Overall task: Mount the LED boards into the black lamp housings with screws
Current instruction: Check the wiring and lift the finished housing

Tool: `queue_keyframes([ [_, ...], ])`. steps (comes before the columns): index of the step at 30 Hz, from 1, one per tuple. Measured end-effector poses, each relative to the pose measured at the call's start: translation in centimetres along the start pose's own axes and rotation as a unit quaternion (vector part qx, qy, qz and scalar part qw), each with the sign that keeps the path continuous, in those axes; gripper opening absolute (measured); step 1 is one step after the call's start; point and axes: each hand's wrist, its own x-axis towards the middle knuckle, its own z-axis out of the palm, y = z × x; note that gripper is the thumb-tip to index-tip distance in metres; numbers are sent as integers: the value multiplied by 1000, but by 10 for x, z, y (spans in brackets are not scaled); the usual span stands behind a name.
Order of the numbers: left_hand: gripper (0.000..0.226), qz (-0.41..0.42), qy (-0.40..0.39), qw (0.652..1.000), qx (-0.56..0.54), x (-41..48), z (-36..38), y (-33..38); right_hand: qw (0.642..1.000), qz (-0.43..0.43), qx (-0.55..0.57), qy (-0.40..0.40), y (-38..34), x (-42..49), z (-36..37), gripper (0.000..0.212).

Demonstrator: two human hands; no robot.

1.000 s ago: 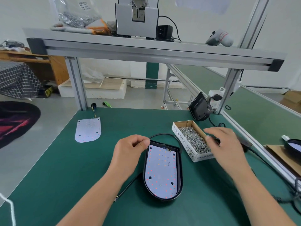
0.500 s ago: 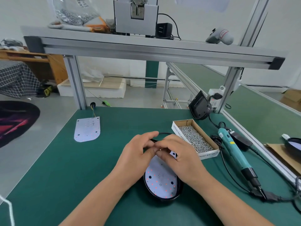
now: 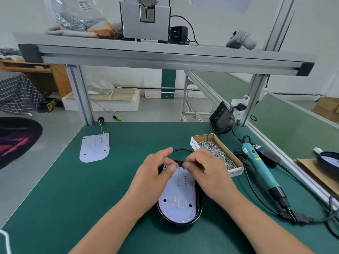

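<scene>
Found LED board [image 3: 178,198] seated inside black lamp housing [image 3: 199,208], flat on green tabletop [image 3: 91,198], centre front. Noted left hand [image 3: 152,176] at housing's far end: grip clamped, thumb on board, fingers curled over rim. Noted right hand [image 3: 211,173] opposite, fingertips drawn together at same end; possibly pinching something small, cannot tell. Logged open screw box [image 3: 216,151] just right of hands, electric screwdriver [image 3: 260,169] lying beyond it, spare LED board [image 3: 95,148] far left.
</scene>
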Motion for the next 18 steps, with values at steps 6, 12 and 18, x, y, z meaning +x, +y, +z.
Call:
queue_keyframes([
  [6, 40, -125, 3, 985, 116, 4, -4, -7, 979, 150, -101, 99, 40, 7, -35, 10],
  [12, 20, -167, 14, 983, 76, 6, -9, -10, 974, 153, -161, 49, 49, 9, -40, 31],
  [18, 31, -270, 42, 950, -151, 10, -4, -12, 995, 7, -59, -83, 3, 5, 5, 42],
])
